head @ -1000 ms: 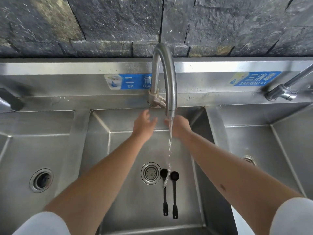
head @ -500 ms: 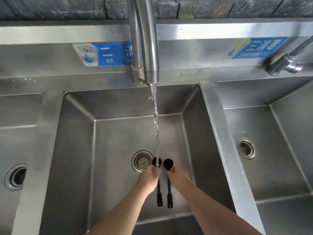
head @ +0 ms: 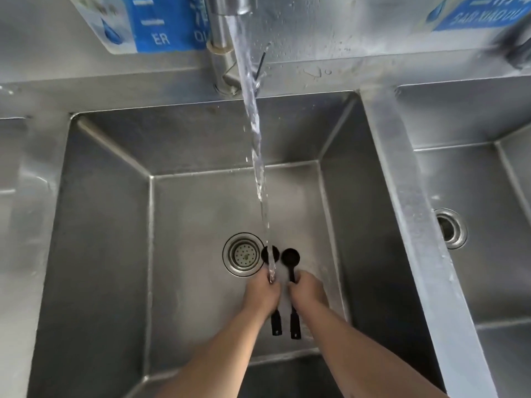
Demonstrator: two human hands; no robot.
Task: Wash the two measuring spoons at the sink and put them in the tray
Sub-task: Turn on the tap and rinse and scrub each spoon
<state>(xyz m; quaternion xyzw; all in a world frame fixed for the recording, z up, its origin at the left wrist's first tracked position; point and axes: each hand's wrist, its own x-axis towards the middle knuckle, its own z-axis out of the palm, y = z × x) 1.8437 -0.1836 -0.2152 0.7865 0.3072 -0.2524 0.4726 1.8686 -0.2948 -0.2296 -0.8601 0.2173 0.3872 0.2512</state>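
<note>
Two black measuring spoons lie side by side on the floor of the middle sink basin [head: 201, 214], bowls pointing away from me. My left hand [head: 262, 294] is closed over the handle of the left spoon [head: 270, 253]. My right hand [head: 307, 291] is closed over the handle of the right spoon [head: 290, 257]. Both handle ends stick out below my hands. Water runs from the faucet [head: 230, 12] and lands on the left spoon beside my left hand. No tray is in view.
A round drain strainer [head: 243, 254] sits just left of the spoon bowls. A steel divider [head: 408, 196] separates the right basin, which has its own drain [head: 449, 228]. Another basin lies to the left. Blue labels are stuck on the backsplash.
My hands came down from the faucet to the basin floor and closed on the spoon handles. The camera has leaned in closer over the sink. Water keeps running.
</note>
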